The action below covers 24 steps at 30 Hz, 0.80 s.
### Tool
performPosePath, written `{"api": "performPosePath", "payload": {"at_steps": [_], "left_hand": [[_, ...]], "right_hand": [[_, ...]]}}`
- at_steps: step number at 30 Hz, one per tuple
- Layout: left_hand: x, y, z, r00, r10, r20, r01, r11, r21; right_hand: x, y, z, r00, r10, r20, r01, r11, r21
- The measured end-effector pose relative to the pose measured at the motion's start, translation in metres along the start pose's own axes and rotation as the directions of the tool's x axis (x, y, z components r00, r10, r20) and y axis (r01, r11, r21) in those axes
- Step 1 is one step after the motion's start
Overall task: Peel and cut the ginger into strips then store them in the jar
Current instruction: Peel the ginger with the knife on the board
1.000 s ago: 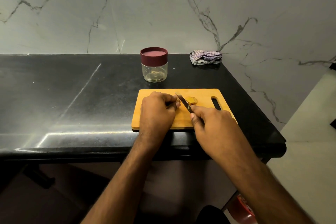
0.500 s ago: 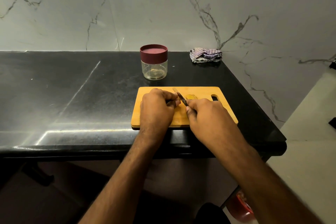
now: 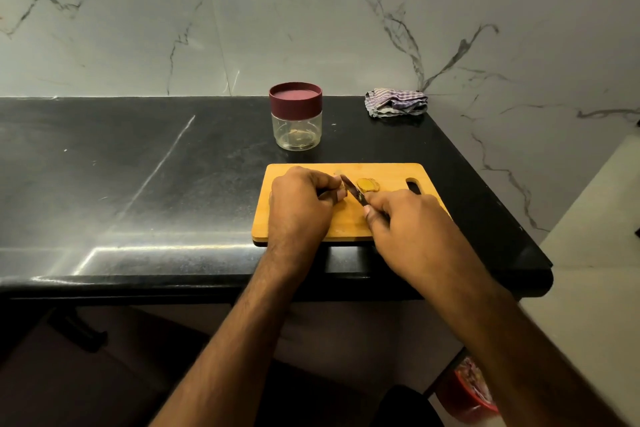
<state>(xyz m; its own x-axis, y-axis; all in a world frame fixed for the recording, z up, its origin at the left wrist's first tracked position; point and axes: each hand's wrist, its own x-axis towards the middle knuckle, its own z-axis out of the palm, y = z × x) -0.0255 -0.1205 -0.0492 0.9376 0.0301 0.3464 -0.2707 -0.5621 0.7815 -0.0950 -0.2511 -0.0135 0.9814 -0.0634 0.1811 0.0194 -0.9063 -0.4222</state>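
A wooden cutting board [image 3: 391,174] lies near the front edge of the black counter. My left hand [image 3: 301,208] rests on the board, fingers curled around a small piece of ginger [image 3: 342,189] that is mostly hidden. My right hand [image 3: 408,222] grips a knife [image 3: 354,192], whose blade points up-left and touches the ginger at my left fingertips. A cut ginger slice [image 3: 368,184] lies flat on the board just right of the blade. The clear jar [image 3: 296,125] with a maroon lid stands shut behind the board.
A crumpled checked cloth [image 3: 396,103] lies at the back right corner of the black counter [image 3: 138,166]. The counter ends close to the board's right side. A red bin [image 3: 467,388] stands on the floor below right. A marble wall rises behind.
The knife blade has stayed against the ginger between my hands, shifting only slightly. My head moved, so the view shifted a little.
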Motion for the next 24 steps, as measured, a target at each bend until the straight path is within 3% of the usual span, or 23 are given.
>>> {"api": "performPosePath", "payload": {"at_steps": [14, 20, 24], "left_hand": [[-0.001, -0.001, 0.000, 1.000, -0.002, -0.026, 0.002, 1.000, 0.004], [-0.001, 0.000, -0.002, 1.000, 0.013, -0.027, -0.014, 0.999, -0.038], [-0.001, 0.000, -0.002, 1.000, 0.003, -0.025, -0.004, 0.998, -0.055]], "right_hand": [[0.002, 0.003, -0.007, 0.996, 0.020, 0.082, -0.020, 1.000, -0.002], [0.013, -0.005, 0.006, 1.000, 0.009, 0.016, -0.009, 1.000, 0.004], [0.019, -0.005, 0.004, 0.999, 0.020, 0.046, -0.020, 1.000, 0.001]]}}
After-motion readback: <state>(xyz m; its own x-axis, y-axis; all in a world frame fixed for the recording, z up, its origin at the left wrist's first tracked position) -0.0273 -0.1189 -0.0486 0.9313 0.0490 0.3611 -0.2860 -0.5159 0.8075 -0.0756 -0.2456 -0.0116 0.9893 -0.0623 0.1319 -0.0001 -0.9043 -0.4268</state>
